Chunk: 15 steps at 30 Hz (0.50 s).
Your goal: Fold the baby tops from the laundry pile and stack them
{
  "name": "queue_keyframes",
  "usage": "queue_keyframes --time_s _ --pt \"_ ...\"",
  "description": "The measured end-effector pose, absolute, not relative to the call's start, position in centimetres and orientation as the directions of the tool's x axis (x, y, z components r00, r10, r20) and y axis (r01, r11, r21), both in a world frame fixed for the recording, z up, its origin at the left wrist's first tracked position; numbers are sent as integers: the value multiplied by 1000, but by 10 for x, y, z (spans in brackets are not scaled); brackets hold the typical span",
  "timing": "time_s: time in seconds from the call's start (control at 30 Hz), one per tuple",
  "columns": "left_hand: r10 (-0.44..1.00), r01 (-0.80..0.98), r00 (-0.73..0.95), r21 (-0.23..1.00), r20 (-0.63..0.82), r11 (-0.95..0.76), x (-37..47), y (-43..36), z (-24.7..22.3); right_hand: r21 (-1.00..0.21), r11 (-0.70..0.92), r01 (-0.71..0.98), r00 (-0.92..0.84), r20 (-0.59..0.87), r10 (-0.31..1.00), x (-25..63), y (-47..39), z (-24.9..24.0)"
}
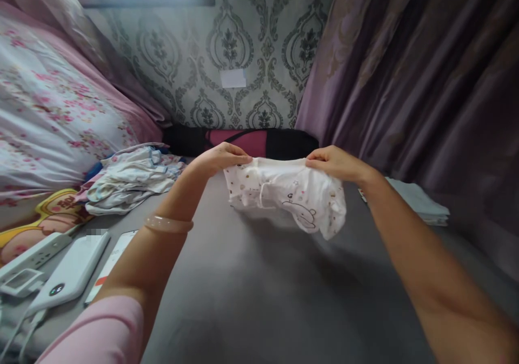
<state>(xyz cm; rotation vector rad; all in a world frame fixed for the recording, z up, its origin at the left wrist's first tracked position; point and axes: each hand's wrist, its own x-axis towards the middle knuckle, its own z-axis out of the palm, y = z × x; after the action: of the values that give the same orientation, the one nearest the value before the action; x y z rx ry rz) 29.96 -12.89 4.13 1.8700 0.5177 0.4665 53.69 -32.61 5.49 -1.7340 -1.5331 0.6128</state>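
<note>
A pair of small white baby pants (pixel 279 188) hangs in the air above the grey bed sheet, printed with small coloured motifs and an outlined animal face. My left hand (pixel 227 156) pinches one end of its top edge between thumb and fingers. At the other end, my right hand (pixel 334 161) grips the same edge, so the band between both hands is drawn straight. The lower part hangs loose and bunched, swung toward the right. A pale bangle (pixel 168 224) circles my left forearm.
A crumpled pile of clothes (pixel 132 177) lies at left, near a yellow cartoon cushion (pixel 57 212). Closer are a power strip (pixel 38 253), a white power bank (pixel 68 272) with cables and a phone (pixel 111 261). Folded white cloths (pixel 419 202) lie right; a black-and-pink long bag (pixel 243 141) lines the wall.
</note>
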Motion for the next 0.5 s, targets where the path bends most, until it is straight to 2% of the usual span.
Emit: queue_keyframes --time_s 0.17,0.3,0.4,0.5 --pt "495 97 852 881 167 -464 305 -124 28 -748 -1 664 179 158 971 542 -319 48" --pt "571 91 706 746 419 -660 312 -119 16 -641 -9 767 265 305 915 550 -314 40" --pt "505 15 620 635 600 -772 311 -121 19 -704 38 709 241 292 925 551 -320 43" --pt "424 -99 689 656 588 -749 304 -128 31 -797 37 603 198 194 961 548 -329 52"
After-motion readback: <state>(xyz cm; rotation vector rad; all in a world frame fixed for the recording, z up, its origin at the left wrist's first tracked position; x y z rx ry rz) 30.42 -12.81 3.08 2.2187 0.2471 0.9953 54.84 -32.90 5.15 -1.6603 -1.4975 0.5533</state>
